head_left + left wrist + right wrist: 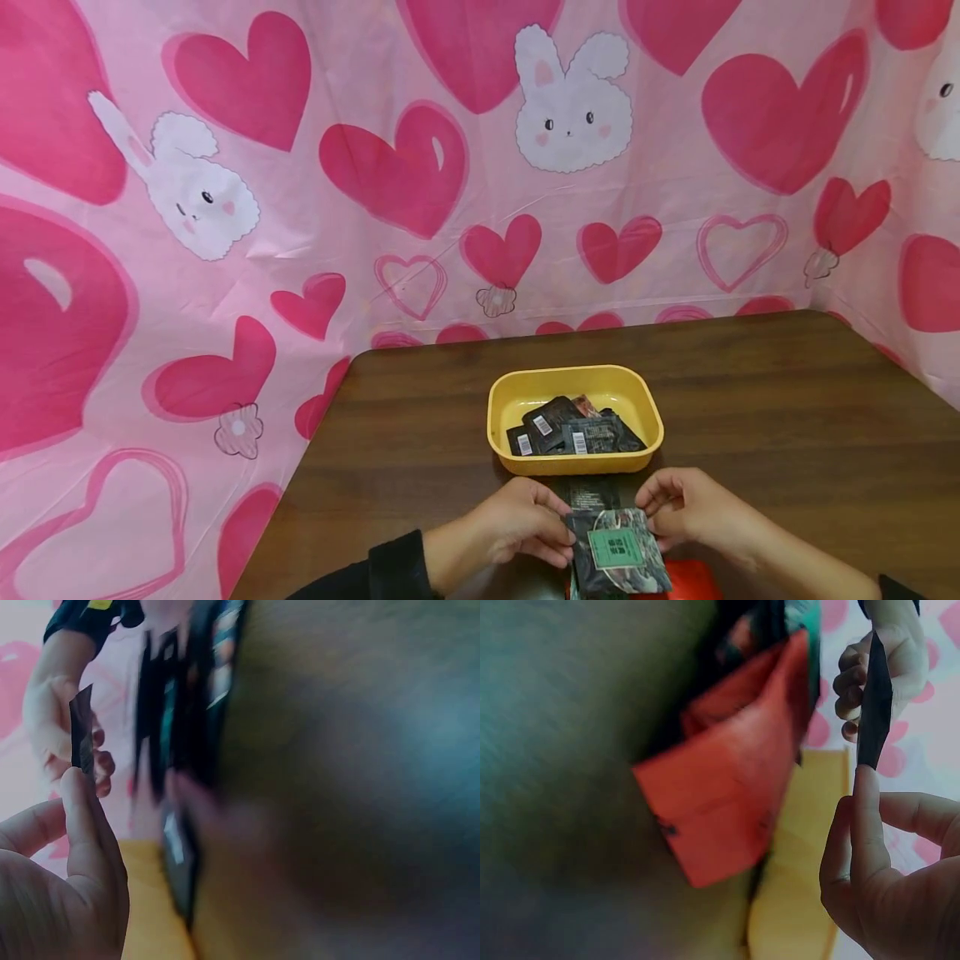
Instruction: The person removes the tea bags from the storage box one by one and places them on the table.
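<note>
In the head view a flat dark sachet with a green label [615, 554] is held up between two hands. The left hand [528, 521] pinches its left edge, while the right hand [693, 517] grips it at the upper right corner. Both wrist views show this sachet [81, 731] edge-on and thin, with fingertips at its ends. Below it on the table lie other packets, partly hidden: a black one with small print [592, 494] and a red one [693, 579], whose folded shape [712, 795] shows larger in the right wrist view.
Just beyond the hands stands a yellow plastic tub [501, 446] holding several black sachets [555, 417] with white barcode labels. The brown wooden table [420, 417] backs onto a pink cloth [352, 192] printed with hearts and rabbits.
</note>
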Demonstrator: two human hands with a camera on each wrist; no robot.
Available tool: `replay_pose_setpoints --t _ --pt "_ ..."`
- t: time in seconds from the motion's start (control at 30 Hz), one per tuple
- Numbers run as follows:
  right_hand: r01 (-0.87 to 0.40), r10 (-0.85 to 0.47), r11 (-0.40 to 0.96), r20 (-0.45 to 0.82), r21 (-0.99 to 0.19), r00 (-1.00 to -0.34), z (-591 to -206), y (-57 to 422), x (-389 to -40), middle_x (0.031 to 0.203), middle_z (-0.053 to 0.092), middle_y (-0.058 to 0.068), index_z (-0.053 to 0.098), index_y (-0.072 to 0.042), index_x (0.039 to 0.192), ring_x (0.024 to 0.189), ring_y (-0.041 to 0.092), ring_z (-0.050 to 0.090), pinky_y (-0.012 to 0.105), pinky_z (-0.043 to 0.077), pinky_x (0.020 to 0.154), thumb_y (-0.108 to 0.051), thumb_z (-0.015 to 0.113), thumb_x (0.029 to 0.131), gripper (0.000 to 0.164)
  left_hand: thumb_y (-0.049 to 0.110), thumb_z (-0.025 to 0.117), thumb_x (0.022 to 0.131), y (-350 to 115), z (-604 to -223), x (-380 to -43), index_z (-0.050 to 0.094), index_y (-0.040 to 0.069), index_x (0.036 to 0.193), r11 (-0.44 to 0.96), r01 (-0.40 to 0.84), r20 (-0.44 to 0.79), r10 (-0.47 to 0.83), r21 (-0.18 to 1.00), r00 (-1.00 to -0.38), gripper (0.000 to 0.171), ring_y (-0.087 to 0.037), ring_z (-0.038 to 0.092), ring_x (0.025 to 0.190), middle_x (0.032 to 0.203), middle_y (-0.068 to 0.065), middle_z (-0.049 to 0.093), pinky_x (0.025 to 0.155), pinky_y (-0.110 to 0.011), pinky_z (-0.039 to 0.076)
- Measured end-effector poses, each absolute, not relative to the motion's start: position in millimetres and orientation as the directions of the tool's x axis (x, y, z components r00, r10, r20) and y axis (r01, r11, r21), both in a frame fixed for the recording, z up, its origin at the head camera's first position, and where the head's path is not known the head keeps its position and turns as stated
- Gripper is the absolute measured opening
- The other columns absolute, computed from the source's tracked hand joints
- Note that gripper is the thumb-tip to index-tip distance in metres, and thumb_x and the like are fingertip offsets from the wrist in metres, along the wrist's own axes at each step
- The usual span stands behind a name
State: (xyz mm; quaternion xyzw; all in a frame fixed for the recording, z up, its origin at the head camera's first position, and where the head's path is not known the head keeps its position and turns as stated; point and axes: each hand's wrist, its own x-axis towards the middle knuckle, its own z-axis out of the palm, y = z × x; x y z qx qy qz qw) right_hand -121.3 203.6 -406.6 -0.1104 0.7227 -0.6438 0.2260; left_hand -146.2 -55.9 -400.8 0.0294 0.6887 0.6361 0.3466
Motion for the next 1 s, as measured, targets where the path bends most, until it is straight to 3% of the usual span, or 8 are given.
replay_pose_setpoints --t 0.13,0.37,0.67,1.0 --pt "0.177 -0.444 0.153 -0.228 -0.972 -0.866 -416.2 201.0 -116.5 0.083 0.060 0.009 0.056 0.012 0.099 0.073 0.020 0.060 0.034 0.060 0.064 0.006 0.058 0.079 0.021 -0.020 0.061 0.078 -57.2 -412.2 -139.3 0.064 -0.002 0.091 0.200 -0.421 -0.463 0.473 0.885 -0.749 0.022 -0.015 0.062 0.053 0.073 -0.021 0.067 0.061 -0.035 0.060" --pt "0.196 -0.439 0.183 -0.258 -0.963 -0.860 -424.8 197.9 -112.7 0.079 0.059 0.008 0.059 0.010 0.095 0.070 0.019 0.058 0.030 0.059 0.061 0.006 0.058 0.078 0.017 -0.022 0.061 0.078 -57.8 -420.6 -135.0 0.065 -0.002 0.089 0.208 -0.439 -0.484 0.452 0.874 -0.749 0.023 -0.014 0.062 0.052 0.070 -0.013 0.067 0.060 -0.033 0.060" --pt "0.159 -0.462 0.177 -0.225 -0.971 -0.858 -429.7 195.9 -110.8 0.076 0.059 0.008 0.059 0.011 0.093 0.069 0.019 0.058 0.027 0.057 0.058 0.004 0.058 0.077 0.018 -0.023 0.060 0.078 -57.3 -424.4 -132.3 0.064 -0.001 0.086 0.200 -0.437 -0.479 0.443 0.877 -0.758 0.023 -0.014 0.061 0.053 0.064 -0.009 0.062 0.062 -0.035 0.060" --pt "0.142 -0.428 0.223 -0.228 -0.964 -0.875 -419.1 202.6 -115.6 0.078 0.060 0.008 0.059 0.013 0.096 0.068 0.020 0.059 0.032 0.059 0.058 0.005 0.059 0.082 0.016 -0.017 0.064 0.079 -63.7 -423.2 -143.8 0.064 -0.002 0.091 0.229 -0.444 -0.499 0.411 0.866 -0.763 0.019 -0.013 0.061 0.052 0.072 -0.016 0.067 0.059 -0.034 0.060"
